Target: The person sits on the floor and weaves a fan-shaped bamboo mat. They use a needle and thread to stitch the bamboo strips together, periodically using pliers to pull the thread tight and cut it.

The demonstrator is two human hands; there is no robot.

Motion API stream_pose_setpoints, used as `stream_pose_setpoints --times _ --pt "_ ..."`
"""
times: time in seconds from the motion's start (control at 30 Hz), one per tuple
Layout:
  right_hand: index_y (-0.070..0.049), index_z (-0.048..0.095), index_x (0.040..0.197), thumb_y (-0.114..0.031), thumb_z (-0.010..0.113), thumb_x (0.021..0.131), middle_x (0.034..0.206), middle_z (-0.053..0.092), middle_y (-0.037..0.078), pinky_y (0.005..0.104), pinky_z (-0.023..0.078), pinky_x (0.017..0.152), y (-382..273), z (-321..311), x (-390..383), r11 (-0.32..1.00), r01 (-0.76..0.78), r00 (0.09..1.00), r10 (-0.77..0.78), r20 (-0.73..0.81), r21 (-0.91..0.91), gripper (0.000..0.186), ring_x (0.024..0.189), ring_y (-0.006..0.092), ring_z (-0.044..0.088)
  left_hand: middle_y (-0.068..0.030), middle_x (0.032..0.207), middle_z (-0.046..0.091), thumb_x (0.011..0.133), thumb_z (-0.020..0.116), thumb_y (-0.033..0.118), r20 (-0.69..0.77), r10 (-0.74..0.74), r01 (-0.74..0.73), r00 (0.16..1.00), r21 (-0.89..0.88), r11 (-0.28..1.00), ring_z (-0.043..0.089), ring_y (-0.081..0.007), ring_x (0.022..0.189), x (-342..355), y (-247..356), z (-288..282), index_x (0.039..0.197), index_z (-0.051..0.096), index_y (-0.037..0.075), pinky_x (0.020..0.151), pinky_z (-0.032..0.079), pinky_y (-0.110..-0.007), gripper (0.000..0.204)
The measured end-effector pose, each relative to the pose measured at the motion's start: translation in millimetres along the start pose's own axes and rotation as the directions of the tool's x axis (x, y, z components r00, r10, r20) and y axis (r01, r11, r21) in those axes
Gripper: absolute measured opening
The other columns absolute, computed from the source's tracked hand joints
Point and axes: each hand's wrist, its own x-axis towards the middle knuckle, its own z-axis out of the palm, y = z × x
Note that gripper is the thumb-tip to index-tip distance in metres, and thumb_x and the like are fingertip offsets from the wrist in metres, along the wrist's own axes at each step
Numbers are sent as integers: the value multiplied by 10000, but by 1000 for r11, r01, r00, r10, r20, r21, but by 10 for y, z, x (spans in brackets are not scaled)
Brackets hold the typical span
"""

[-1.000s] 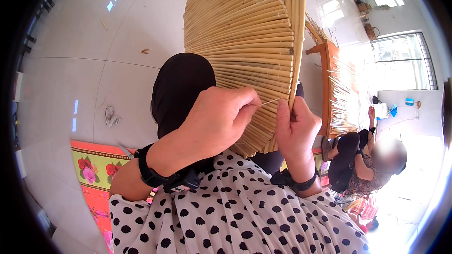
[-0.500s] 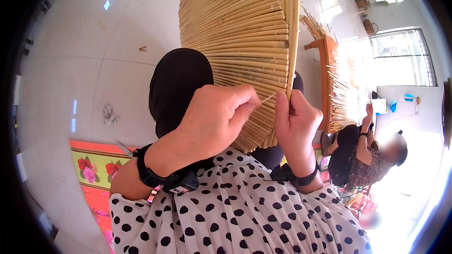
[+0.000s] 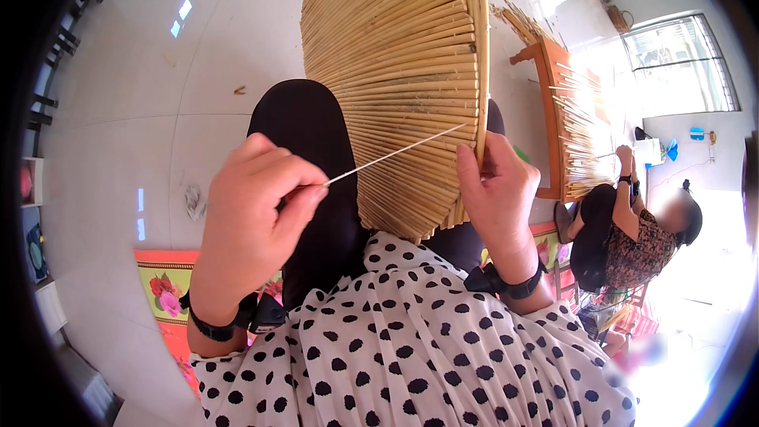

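Note:
A panel of pale, close-set sticks (image 3: 395,55) leans across my knees, with a straight pole (image 3: 482,39) running along its right edge. My left hand (image 3: 257,202) is closed in a pinch on the end of a thin white cord (image 3: 395,152). Taut and slanting, the cord runs up from there across the sticks to near the right edge. At that edge my right hand (image 3: 504,190) grips the panel, thumb on the near face and fingers curled behind, where they are partly hidden.
To the right, another person (image 3: 648,245) sits with both hands at an orange-brown wooden frame (image 3: 553,111) bristling with thin sticks. Loose sticks (image 3: 522,24) lie beyond it. A flowered mat (image 3: 170,292) and a crumpled scrap (image 3: 194,202) lie on the tiled floor at left.
My left hand has moved away from the panel's right edge, down and to the left, drawing out a longer length of cord. The right hand stays at the edge.

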Motion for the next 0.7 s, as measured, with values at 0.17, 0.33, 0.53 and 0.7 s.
stream_pose_setpoints --times 0.17,0.33,0.53,0.7 --pt "-12 646 1015 -136 736 840 693 642 109 294 485 517 -26 10 -79 999 -34 999 33 -5 -22 233 533 202 616 -42 714 610 754 711 -63 -187 6 -13 982 -41 999 532 -158 657 -91 -54 -96 834 673 31 608 414 -276 129" --pt "-20 652 1019 -129 725 850 716 635 115 313 481 522 -100 106 -82 999 -30 999 31 -33 38 214 532 227 586 -70 811 608 794 691 -94 -367 -34 -129 930 -411 902 545 -126 696 -58 -132 7 871 655 -26 615 416 -226 109" --pt "-14 659 907 -117 721 853 645 588 130 320 468 504 -116 223 13 1000 16 996 -14 -91 15 131 502 267 555 -160 943 669 856 695 -8 -447 -24 -390 894 -804 449 624 -192 798 262 -237 265 948 631 -4 671 480 -276 112" --pt "-11 656 887 -105 725 844 626 572 132 314 457 491 -223 131 3 998 64 994 -65 -94 -4 125 491 263 546 -191 908 677 947 632 126 -411 50 -406 910 -862 304 647 -245 717 326 -224 229 1028 560 18 660 530 -326 152"
